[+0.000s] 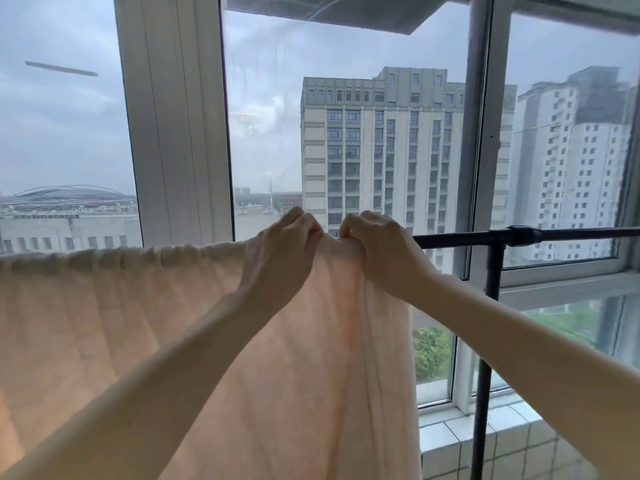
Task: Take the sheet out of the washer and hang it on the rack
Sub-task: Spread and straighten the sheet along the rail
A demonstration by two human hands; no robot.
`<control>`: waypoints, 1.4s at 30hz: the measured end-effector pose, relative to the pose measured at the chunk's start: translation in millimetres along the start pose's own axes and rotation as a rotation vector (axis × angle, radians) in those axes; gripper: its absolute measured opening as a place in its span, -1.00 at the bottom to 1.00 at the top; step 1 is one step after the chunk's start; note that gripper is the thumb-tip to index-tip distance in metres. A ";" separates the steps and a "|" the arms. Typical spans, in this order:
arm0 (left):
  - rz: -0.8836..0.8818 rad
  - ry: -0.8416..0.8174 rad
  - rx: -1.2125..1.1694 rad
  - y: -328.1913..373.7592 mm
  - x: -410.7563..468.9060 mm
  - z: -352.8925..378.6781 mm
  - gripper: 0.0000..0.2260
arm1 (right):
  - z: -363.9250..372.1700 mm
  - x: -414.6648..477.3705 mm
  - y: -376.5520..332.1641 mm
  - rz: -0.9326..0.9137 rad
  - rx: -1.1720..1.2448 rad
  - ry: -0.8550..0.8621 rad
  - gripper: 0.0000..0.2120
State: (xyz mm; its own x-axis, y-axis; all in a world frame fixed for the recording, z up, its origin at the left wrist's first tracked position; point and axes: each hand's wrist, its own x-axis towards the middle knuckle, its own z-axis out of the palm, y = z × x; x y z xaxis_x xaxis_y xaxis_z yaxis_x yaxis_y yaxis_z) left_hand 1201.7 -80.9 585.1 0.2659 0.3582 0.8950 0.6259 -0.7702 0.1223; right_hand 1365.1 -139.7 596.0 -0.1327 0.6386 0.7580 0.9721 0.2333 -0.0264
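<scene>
From my feed: sheet (138, 323), pale peach, was draped over the rack (460, 239), filling the lower left and centre of the frame. Its top edge was bunched along the bar and the cloth hung down out of the bottom of the frame.

Left hand (277, 251) and right hand (377, 247) were at centre frame, just beside each other on the sheet's top fold. Left fingers (304, 220) were curled over, gripping the cloth. Right fingers (349, 226) were curled too, pinching the fold at the sheet's right end. Both forearms came up from the bottom corners.

The bare black bar ran from the right hand to the right edge, through a joint (523, 234) atop an upright post (485, 341).

Behind was a window (173, 133) with tower blocks (381, 150) outside, and a white tiled ledge (450, 441) at lower right.
</scene>
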 end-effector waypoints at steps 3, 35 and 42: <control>-0.016 0.021 0.007 11.8 3.1 4.2 -0.86 | -8.9 8.1 15.2 0.017 0.050 0.018 -0.68; -0.110 -0.060 0.240 58.9 16.9 28.2 -0.88 | -41.7 21.4 110.8 -0.061 0.226 0.007 -0.72; -0.146 -0.079 0.219 52.0 13.3 16.3 -0.92 | -47.2 2.4 127.0 -0.105 0.190 -0.114 -0.73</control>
State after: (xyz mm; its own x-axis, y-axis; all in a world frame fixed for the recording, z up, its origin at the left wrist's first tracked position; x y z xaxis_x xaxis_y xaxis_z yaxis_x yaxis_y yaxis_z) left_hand 1249.7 -107.6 596.4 0.2124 0.5040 0.8372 0.8032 -0.5780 0.1442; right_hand 1497.4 -143.1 625.2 -0.2625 0.6801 0.6845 0.8995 0.4293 -0.0816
